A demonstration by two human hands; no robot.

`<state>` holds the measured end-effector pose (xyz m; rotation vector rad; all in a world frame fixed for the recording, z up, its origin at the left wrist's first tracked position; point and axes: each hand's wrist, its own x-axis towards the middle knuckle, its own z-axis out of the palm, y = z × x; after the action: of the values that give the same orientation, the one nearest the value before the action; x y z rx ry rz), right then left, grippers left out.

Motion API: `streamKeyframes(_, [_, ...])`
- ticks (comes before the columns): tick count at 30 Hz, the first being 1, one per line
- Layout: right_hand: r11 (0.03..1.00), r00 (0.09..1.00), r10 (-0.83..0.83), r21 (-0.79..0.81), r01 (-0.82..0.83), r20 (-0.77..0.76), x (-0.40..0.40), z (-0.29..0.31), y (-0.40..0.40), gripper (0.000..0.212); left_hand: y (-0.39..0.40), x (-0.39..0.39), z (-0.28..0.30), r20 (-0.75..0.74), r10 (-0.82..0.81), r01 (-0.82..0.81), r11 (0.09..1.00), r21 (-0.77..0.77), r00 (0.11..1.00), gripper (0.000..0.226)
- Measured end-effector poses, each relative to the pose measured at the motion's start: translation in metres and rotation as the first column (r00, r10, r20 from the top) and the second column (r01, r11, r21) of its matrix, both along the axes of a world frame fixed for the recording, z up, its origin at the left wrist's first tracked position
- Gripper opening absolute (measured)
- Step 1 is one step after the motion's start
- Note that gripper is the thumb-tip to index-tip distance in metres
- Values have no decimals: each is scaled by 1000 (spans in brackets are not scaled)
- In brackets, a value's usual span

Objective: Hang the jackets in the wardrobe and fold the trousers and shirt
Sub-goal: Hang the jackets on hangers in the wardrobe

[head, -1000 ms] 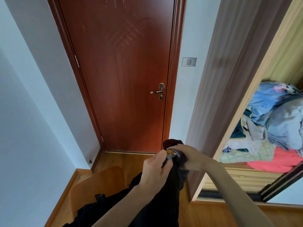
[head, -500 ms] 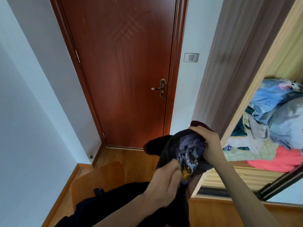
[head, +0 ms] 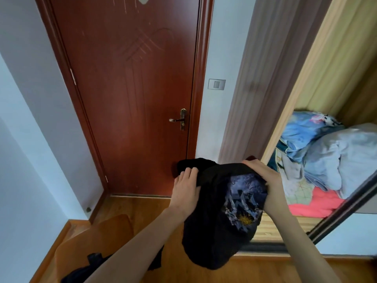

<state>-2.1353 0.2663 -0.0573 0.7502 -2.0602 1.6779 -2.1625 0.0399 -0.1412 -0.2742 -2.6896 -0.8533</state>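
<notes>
Now, going from the left: a dark garment [head: 89,266] lies draped on the wooden chair [head: 95,237] at the near left, below my left forearm. My left hand [head: 186,189] is up in front of the red door [head: 130,94], fingers curled over the top edge of the black shirt [head: 216,225] and gripping it. From there the top edge runs almost level to the right, to my right hand [head: 265,178], which is clamped on the other end with the fabric bunched in the fist. The shirt hangs down between and below both hands, printed panel [head: 244,201] toward me on the right half, clear of the floor. So its long axis is vertical, and the held edge lies left to right across my body. I judge the fold turns on that: both hands are equally on it. The open wardrobe [head: 334,74] with piled bedding [head: 330,158] stands just right of my right hand, so that hand is the nearer one to it.
</notes>
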Motion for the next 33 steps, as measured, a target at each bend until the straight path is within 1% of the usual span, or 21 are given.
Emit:
streamKeyframes(2, [991,996,-68,112,74,-54,-5,-5,16,24,2,-4,-1,12,-55,55,998,18,998,29])
streamKeyframes(4, [951,984,-116,270,149,-136,-11,-12,33,36,5,-5,-2,48,-92,89,994,67,995,36])
streamKeyframes(6, [901,976,-128,390,189,-178,-14,-11,52,44,8,-4,-1,83,-135,118,976,182,987,37])
streamKeyframes(8, [832,963,-154,497,248,-222,-13,-11,67,51,10,-6,6,130,-136,95,956,279,982,35])
streamKeyframes(9, [808,960,-165,527,264,-227,-11,-12,73,52,12,-8,11,148,-124,75,950,302,981,35])
streamKeyframes(11, [822,964,-181,508,256,-193,-4,-14,80,49,15,-11,25,178,-120,55,942,331,977,34])
streamKeyframes(13, [863,976,-183,457,217,-117,6,-15,83,47,17,-11,39,218,-177,92,933,349,960,33])
streamKeyframes(15, [868,972,-231,440,228,-50,12,-22,81,49,16,-11,52,262,-274,163,912,377,925,38])
streamKeyframes(16, [878,969,-244,431,207,30,12,-26,82,50,15,-10,59,279,-316,193,900,391,907,40])
streamKeyframes(18, [948,933,-178,309,76,314,14,-22,80,43,15,-8,71,295,-364,222,879,421,883,42])
streamKeyframes(19, [960,869,-100,277,-44,485,19,-19,81,40,16,-6,78,302,-373,220,872,438,877,42])
streamKeyframes(20, [930,795,-15,300,-211,607,24,-16,85,48,18,-4,83,310,-375,215,870,444,874,42])
streamKeyframes(21, [853,751,-41,414,-317,659,27,-11,89,65,20,-2,89,319,-377,216,871,440,869,43])
streamKeyframes(22, [765,747,-84,523,-376,660,32,-5,94,82,21,1,93,329,-382,224,875,429,864,43])
streamKeyframes(23, [723,748,-74,552,-415,659,37,5,94,91,21,3,96,340,-391,235,878,417,855,44])
streamKeyframes(24, [750,727,-34,498,-435,686,42,15,94,97,20,6,99,352,-402,247,878,410,845,44])
streamKeyframes(25, [801,698,46,392,-453,714,45,25,89,98,20,8,101,361,-409,256,879,403,838,44])
streamKeyframes(27, [877,706,130,252,-410,696,47,35,69,81,19,13,105,363,-411,263,882,392,836,45])
streamKeyframes(29, [889,770,49,324,-324,636,40,31,37,56,20,18,106,348,-420,285,881,377,838,45])
streamKeyframes(31, [851,846,-26,456,-260,532,31,16,9,46,19,22,107,333,-439,316,877,363,835,45])
streamKeyframes(33, [834,885,-46,505,-221,463,25,2,-9,31,14,24,108,311,-457,344,870,354,833,46])
